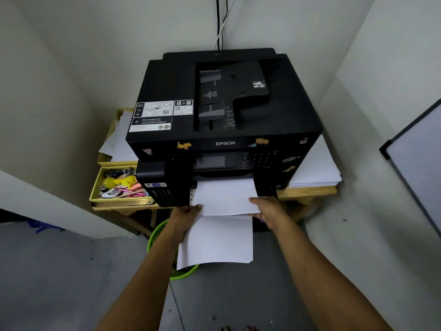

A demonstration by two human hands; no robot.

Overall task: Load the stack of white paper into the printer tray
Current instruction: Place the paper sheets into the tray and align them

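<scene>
Both hands grasp paper at the front of the black printer (224,111). Left hand (185,217) grips the left edge of the stack of white paper (216,240), thumb on top and the other fingers hidden beneath the sheets. Right hand (268,211) holds the right edge of an upper white sheet (225,197), its fingers partly tucked under the paper. This upper sheet reaches back into the opening at the printer's front, below the control panel (229,161), and its near edge overlaps the far end of the stack. Whether the stack itself has entered a tray cannot be told, since the sheet covers its far end; most of the stack projects forward of the printer, over the grey floor.

Landmark: the printer, marked EPSON on its front edge and decorated with small animal stickers (183,145), stands on a wooden table (307,192) in a corner of pale walls. Left of the printer lie a yellow tray (95,187) of small coloured stationery items and, behind that, a second yellow tray holding loose white pages (119,139). Right of the printer, a further pile of white sheets (317,168) rests on the table. Below and in front of the printer, a green basket (183,274) stands on the floor, largely hidden by the left forearm and the stack. Behind the printer, black and white cables (220,22) run up the wall. Far right of the printer, a framed board (420,161) leans at the wall.
</scene>
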